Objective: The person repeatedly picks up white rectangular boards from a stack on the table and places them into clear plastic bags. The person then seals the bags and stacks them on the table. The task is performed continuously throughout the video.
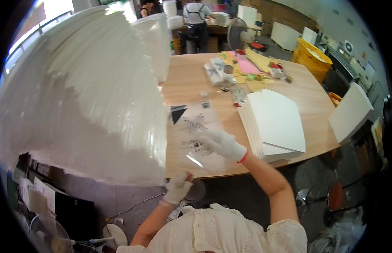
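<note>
A clear plastic bag [213, 122] with black print lies at the table's near edge. My right hand [221, 144], in a white knit glove with a red cuff, is over it with fingers stretched to the left, slightly blurred. Just off the front edge, my left hand [177, 189] is also gloved in white. Its fingers are curled, with a small reddish bit showing at them; what that is I cannot make out. Right of the bag sits a fanned stack of white boards [282, 122]. A tall pile of white, glossy foam-like sheets [99, 97] rises on the left.
Toward the back of the wooden table [187, 71] lie tape rolls, yellow and pink sheets [246, 65] and a white packet [217, 71]. A white panel [352, 113] leans at the right edge. Behind are a fan [237, 34], a yellow sack [310, 59] and a person [197, 19].
</note>
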Action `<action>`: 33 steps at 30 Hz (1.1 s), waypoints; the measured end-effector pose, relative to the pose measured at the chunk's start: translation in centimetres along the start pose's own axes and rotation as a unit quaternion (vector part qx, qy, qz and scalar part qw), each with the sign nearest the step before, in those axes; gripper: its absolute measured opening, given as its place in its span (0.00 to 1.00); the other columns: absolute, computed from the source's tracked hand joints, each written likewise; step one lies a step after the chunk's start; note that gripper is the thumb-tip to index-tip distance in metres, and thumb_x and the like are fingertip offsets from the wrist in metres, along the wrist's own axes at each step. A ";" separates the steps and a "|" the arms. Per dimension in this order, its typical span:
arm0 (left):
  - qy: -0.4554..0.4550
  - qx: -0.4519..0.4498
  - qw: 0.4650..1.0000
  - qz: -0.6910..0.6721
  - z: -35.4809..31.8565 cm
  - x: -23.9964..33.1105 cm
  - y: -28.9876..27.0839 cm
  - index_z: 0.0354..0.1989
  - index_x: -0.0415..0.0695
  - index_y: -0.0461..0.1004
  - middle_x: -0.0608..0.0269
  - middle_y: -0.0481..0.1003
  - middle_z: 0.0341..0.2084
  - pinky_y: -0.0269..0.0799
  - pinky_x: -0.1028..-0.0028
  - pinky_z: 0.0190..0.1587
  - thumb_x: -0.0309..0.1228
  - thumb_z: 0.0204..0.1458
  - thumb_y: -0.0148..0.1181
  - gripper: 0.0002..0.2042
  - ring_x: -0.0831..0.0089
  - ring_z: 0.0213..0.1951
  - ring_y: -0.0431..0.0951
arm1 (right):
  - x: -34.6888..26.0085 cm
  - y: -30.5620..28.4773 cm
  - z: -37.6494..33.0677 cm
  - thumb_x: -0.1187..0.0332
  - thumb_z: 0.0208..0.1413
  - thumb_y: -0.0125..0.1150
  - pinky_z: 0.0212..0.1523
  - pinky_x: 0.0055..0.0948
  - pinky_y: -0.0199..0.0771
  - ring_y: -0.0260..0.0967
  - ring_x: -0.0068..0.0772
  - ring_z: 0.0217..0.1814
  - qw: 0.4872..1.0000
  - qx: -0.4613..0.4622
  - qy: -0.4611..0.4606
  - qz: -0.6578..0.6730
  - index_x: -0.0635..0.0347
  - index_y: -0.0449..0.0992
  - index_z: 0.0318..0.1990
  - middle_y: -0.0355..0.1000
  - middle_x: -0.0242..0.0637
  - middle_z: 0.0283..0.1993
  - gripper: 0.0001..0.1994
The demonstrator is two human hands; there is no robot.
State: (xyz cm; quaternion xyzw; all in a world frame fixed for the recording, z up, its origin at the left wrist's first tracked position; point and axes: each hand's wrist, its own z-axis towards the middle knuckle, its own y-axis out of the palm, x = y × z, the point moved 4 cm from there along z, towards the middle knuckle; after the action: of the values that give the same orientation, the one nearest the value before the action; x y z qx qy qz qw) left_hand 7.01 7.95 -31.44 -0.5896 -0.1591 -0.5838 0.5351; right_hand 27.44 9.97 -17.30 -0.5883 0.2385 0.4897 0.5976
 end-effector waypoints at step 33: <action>-0.022 0.023 0.999 -0.005 18.2 3.6 2.2 0.31 0.39 0.68 0.55 0.72 0.21 0.67 0.68 0.28 0.24 0.43 0.56 0.07 0.66 0.25 0.73 | 16.7 7.5 1.8 0.71 0.47 0.54 0.47 0.36 0.67 0.68 0.44 0.43 0.930 0.314 0.061 -0.179 0.58 0.74 0.35 0.71 0.43 0.38 0.07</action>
State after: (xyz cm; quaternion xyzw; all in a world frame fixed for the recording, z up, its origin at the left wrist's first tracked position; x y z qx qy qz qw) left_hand 19.14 20.42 -24.72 -0.5890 -0.1872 -0.5698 0.5416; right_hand 27.22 15.49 -34.89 -0.4322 0.3066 0.2378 0.8140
